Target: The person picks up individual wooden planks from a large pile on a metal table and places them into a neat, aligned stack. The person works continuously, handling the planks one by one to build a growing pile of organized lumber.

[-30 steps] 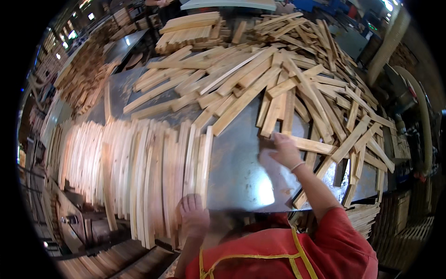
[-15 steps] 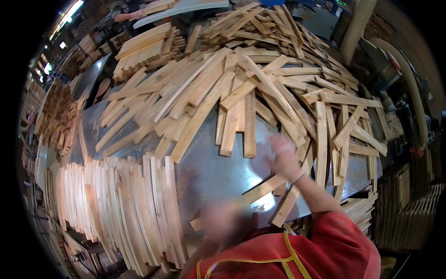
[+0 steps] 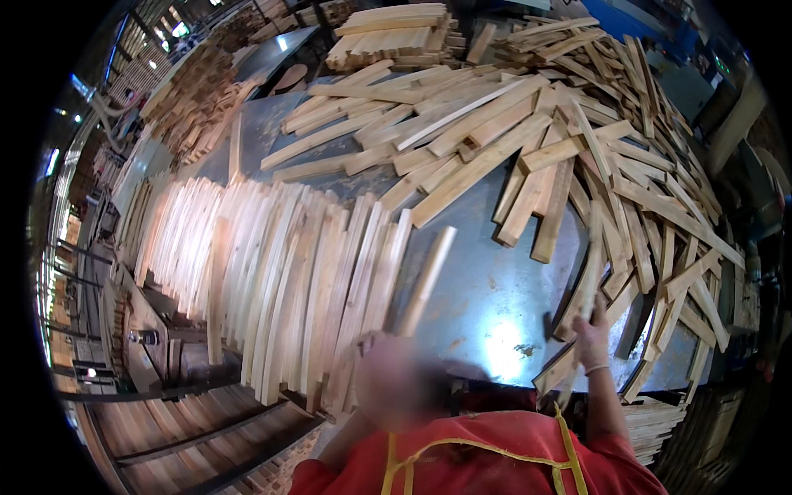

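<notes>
My left hand (image 3: 389, 378) is motion-blurred at the near edge of the metal table (image 3: 487, 313). It grips the near end of a pale wooden slat (image 3: 427, 279), which points away from me beside a row of slats (image 3: 280, 280) set side by side. My right hand (image 3: 592, 340), a band on its wrist, closes on the lower end of another slat (image 3: 582, 290) at the near edge of the loose pile (image 3: 577, 157). That pile covers the table's far and right side.
Neat stacks of slats (image 3: 388, 33) stand at the far edge, and more piles (image 3: 194, 99) lie at the far left. Slats overhang the table's right edge (image 3: 685, 313). A lower rack of boards (image 3: 181, 421) sits at my left, below the table.
My left hand has taken a slat and swung it left to the row's right end. My right hand has moved down and right onto a slat at the pile's edge.
</notes>
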`<move>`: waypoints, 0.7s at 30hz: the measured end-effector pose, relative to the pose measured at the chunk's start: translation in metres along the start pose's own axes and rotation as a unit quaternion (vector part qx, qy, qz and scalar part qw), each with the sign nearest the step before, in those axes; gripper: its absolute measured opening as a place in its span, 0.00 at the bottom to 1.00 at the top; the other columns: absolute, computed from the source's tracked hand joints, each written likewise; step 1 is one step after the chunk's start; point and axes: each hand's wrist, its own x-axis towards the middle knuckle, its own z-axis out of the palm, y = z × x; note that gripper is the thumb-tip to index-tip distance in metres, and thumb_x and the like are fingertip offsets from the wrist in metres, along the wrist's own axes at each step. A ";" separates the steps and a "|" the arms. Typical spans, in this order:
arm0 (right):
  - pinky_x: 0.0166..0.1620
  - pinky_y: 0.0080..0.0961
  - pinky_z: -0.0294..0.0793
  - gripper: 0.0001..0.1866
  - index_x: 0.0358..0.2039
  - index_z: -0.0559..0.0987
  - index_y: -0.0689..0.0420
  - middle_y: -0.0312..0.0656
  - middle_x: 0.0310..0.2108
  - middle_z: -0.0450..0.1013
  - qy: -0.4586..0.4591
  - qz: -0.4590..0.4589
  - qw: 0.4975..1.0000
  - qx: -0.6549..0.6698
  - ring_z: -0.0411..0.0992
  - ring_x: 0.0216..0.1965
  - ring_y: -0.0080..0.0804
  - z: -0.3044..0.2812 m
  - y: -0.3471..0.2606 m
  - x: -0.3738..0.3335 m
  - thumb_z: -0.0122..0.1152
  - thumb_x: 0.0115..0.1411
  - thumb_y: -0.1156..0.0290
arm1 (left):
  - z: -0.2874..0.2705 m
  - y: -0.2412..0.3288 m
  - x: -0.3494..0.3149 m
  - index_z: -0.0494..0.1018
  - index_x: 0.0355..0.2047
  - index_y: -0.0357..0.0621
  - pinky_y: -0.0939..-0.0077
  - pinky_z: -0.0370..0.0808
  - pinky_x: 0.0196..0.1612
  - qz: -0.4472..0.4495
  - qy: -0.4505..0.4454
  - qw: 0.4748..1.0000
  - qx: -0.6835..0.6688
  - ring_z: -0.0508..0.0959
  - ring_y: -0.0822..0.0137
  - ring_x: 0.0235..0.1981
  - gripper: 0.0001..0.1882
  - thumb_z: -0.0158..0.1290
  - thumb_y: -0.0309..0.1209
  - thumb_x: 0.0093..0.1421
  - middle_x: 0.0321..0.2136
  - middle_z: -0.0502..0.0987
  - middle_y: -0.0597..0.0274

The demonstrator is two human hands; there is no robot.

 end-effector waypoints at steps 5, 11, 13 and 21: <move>0.39 0.27 0.78 0.34 0.72 0.69 0.54 0.36 0.40 0.75 -0.111 0.072 0.988 0.074 0.75 0.35 0.28 0.142 -0.008 -0.030 0.60 0.64 0.75 | 0.023 -0.038 -0.009 0.64 0.72 0.41 0.40 0.56 0.75 -0.058 0.062 0.988 0.131 0.62 0.41 0.72 0.44 0.62 0.41 0.56 0.69 0.65 0.46; 0.47 0.36 0.81 0.28 0.66 0.71 0.56 0.51 0.38 0.80 -0.362 0.052 0.879 -0.307 0.80 0.41 0.42 0.282 -0.048 -0.093 0.60 0.70 0.59 | 0.031 -0.048 0.010 0.63 0.73 0.41 0.41 0.55 0.76 -0.029 0.064 0.995 0.072 0.63 0.45 0.72 0.49 0.64 0.54 0.58 0.69 0.67 0.45; 0.48 0.38 0.81 0.24 0.60 0.76 0.55 0.52 0.40 0.81 -0.440 -0.170 0.812 -0.344 0.80 0.41 0.45 0.308 0.025 -0.065 0.60 0.70 0.54 | 0.009 -0.034 0.032 0.66 0.71 0.41 0.40 0.54 0.76 0.015 0.035 0.998 0.057 0.63 0.42 0.72 0.48 0.65 0.53 0.56 0.68 0.67 0.44; 0.42 0.34 0.78 0.18 0.44 0.81 0.61 0.39 0.37 0.78 -0.221 0.150 0.961 0.077 0.76 0.37 0.34 0.336 -0.021 0.094 0.66 0.63 0.59 | 0.005 -0.039 0.041 0.73 0.62 0.43 0.34 0.56 0.73 0.012 0.026 0.999 0.023 0.64 0.38 0.67 0.39 0.65 0.44 0.50 0.62 0.68 0.42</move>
